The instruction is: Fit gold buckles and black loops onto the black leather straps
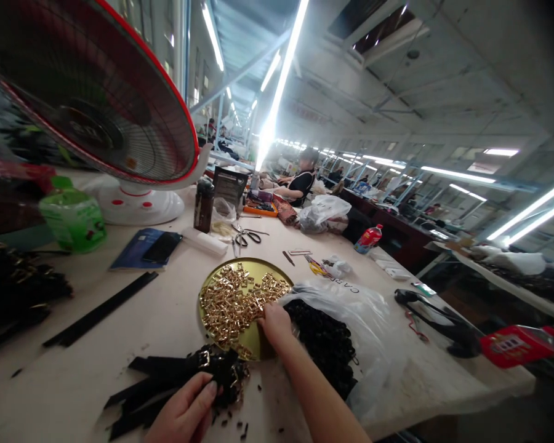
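Note:
My left hand (187,406) is closed, thumb against fingers, on a black strap at the near end of a pile of black straps (157,364) with gold buckles on them. My right hand (276,324) reaches over the right side of a round gold tray (253,352). Its fingers are curled down at the heap of small gold buckles (231,301), and whatever lies between the fingertips is hidden. Just right of that hand, small black pieces (321,335) spill in a heap from a clear plastic bag (373,326).
A red-rimmed fan (133,206) stands at the left behind a phone (162,247) on a blue booklet (136,249). Scissors (247,236) lie beyond the tray. Red-labelled bottles (369,239) stand and lie at the right. A person (302,181) sits farther back.

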Motion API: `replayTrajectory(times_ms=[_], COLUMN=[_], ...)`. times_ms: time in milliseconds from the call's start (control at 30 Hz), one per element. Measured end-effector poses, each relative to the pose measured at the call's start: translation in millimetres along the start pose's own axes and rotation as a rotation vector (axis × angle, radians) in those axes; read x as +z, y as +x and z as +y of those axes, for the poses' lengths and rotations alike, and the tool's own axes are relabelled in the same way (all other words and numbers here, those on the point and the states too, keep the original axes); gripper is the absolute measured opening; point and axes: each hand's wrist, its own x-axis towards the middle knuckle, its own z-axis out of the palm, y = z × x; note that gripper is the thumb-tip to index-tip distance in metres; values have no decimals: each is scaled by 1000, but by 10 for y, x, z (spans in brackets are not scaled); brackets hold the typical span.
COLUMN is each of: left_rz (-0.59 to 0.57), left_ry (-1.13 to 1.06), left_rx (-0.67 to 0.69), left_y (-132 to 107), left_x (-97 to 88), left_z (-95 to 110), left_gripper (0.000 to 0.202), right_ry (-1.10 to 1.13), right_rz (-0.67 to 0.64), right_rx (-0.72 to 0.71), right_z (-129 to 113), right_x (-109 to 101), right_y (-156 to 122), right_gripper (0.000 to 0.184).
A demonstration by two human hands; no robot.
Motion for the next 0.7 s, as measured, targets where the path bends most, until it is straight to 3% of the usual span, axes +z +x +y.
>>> replayTrajectory(times_ms=[100, 200, 267, 400, 600, 700], left_rz=[12, 29, -18, -140, -164, -157], left_ry=[-52, -86, -122, -225, -142, -46], left_rx=[37, 46, -8, -90, -102, -123], left_y=[37, 53, 29, -97, -214, -235], left_x=[14, 62, 101, 143, 124, 128], left_z=[39, 119, 161, 137, 2, -14], left_gripper=[50, 47, 46, 42, 24, 21], right_ry=[91, 224, 389, 531, 562, 474], right_rz=[-28, -120, -176, -132, -303, -293], right_rx=[-31, -93, -163, -301, -373, -475], right_z=[-26, -170, -314, -546, -521, -464], right_x=[-8, -71, -138, -289, -348, -302], right_y=[-187, -596, -911, -1390, -1661, -1734], right_gripper=[4, 9, 10, 12, 16, 28])
